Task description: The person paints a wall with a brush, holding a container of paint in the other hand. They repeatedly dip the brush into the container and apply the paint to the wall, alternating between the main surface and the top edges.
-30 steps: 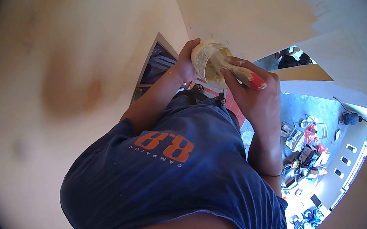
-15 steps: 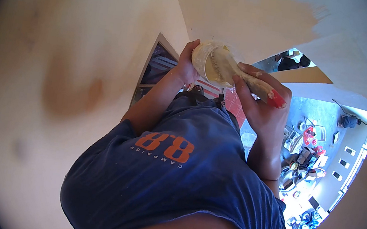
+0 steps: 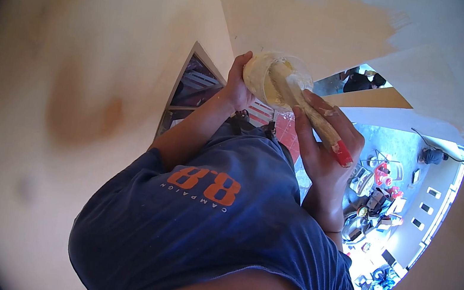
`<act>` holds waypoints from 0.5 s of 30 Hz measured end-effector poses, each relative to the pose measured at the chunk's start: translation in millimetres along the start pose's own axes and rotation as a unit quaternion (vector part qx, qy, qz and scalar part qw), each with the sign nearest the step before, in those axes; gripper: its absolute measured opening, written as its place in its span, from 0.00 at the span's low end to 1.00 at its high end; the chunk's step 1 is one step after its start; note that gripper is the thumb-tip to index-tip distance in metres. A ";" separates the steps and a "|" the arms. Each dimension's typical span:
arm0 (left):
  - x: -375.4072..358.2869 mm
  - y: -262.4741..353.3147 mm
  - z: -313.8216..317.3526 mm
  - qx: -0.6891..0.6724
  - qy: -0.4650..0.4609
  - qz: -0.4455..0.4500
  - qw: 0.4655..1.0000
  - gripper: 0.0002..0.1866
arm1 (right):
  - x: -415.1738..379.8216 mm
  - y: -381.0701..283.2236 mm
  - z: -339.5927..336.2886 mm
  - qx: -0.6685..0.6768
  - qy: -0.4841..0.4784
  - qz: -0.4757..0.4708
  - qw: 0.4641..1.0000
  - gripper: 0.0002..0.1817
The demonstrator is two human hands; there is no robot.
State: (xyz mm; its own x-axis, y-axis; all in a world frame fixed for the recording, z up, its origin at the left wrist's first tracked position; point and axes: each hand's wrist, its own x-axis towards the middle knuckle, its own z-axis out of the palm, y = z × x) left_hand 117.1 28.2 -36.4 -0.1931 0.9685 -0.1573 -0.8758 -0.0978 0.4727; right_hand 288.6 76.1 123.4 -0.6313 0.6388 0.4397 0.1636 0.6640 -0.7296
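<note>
A round, whitish tub point(image 3: 259, 76) smeared with paint is tilted in front of my chest. My left hand point(image 3: 237, 86) grips it at its left side, thumb up along the wall. Fingers of my right hand point(image 3: 329, 137) are closed round a paint-crusted brush point(image 3: 315, 120) with a red handle end point(image 3: 341, 153). The brush slants up to the left, and its head is inside the tub's mouth, where the bristles are partly hidden.
Beige walls point(image 3: 161, 14) stand close on the left and ahead, with patchy paint point(image 3: 347, 18) above. A dark-framed window point(image 3: 196, 82) is at left. Far below right lie scattered things point(image 3: 376, 202) on a floor. Two people point(image 3: 364, 81) point(image 3: 434, 156) appear in the distance.
The brush has dipped further into the tub and turned steeper, its red end now lower. My right hand has moved slightly down with it. The whole view has shifted a little.
</note>
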 end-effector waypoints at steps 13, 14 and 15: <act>5.0 -7.9 3.8 0.000 -0.002 -0.020 1.000 0.38 | -19.0 13.2 -7.0 0.078 0.056 0.055 0.994 0.11; 7.2 -9.4 4.8 -0.002 0.012 -0.008 1.000 0.38 | -18.1 12.7 -8.8 0.079 0.055 0.055 0.994 0.11; 8.1 -10.4 5.9 -0.004 0.026 0.003 1.000 0.37 | -16.6 11.6 -11.8 0.065 0.052 0.029 0.996 0.11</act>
State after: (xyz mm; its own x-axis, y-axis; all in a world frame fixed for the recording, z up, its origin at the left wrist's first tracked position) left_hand 127.3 38.4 -37.4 -0.2216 0.9546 -0.1991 -0.8781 -0.1066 0.4664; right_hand 309.9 77.9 113.9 -0.5405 0.7162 0.4415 0.0940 0.5729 -0.8142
